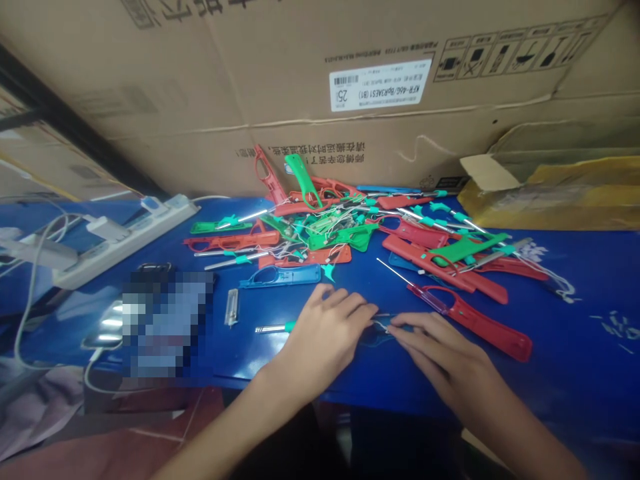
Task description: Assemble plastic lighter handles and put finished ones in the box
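My left hand point(325, 327) is closed over a long-nosed lighter, most of which it hides. The lighter's metal tube point(267, 329) with a green collar sticks out to the left. Between the hands shows a dark blue lighter shell point(377, 335) low against the table. My right hand point(440, 347) has its fingertips pinched at a thin white wire point(383, 326) over that shell. Just beyond the right hand lies a red lighter half-shell point(495, 327), with a clear-handled screwdriver point(427, 299) across its front end. Ahead of my left hand lies a blue half-shell point(290, 275).
Lighter shells, tubes and wires in red and green form a pile point(335, 227) at the back. A small clear part point(232, 307) lies left. A power strip point(130, 237) and charging phone point(107, 323) stand further left. Large cardboard point(300, 80) walls the back; a taped box point(560, 190) is right.
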`<state>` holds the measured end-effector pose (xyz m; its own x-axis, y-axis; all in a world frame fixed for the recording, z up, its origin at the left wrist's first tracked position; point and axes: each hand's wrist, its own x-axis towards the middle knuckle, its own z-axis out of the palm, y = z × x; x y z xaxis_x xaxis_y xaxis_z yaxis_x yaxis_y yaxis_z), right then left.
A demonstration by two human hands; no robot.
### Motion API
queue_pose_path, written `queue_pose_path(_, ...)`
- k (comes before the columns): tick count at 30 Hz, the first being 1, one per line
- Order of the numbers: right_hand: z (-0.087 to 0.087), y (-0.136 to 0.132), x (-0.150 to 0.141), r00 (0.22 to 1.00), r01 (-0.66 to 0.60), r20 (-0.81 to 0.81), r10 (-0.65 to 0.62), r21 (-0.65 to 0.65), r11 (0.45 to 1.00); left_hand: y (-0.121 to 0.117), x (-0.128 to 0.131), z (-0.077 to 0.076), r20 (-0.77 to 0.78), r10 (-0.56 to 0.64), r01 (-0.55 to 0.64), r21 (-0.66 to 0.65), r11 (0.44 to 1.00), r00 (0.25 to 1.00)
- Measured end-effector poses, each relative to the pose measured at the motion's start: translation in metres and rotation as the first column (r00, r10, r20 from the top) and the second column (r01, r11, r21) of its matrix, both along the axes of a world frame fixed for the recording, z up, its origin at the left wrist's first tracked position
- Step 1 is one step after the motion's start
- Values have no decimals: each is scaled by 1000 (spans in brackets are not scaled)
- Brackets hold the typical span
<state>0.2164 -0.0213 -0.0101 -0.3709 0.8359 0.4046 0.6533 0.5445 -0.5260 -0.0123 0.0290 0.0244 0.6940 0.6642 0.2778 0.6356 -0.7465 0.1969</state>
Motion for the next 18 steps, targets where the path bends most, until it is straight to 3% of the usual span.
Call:
queue_pose_path(4,2,0,-1,1000,3,-3,-3,-15,1000,-5,3,-5,111,97,-91,-60,994,989)
queue_pose_path(8,4,0,-1,1000,23,-4,-23,-24,999,-9,5,-11,117,115,-122,63,990,987)
queue_pose_path(13,4,0,0,1000,12,-1,-12,-29,1000,-12,0,-17,8,25,-26,234,972,1000)
queue_pose_path(18,7,1,0,1000,-9,-2,9,-24,1000,-12,-1,-16,41,-18,7,261,965,999)
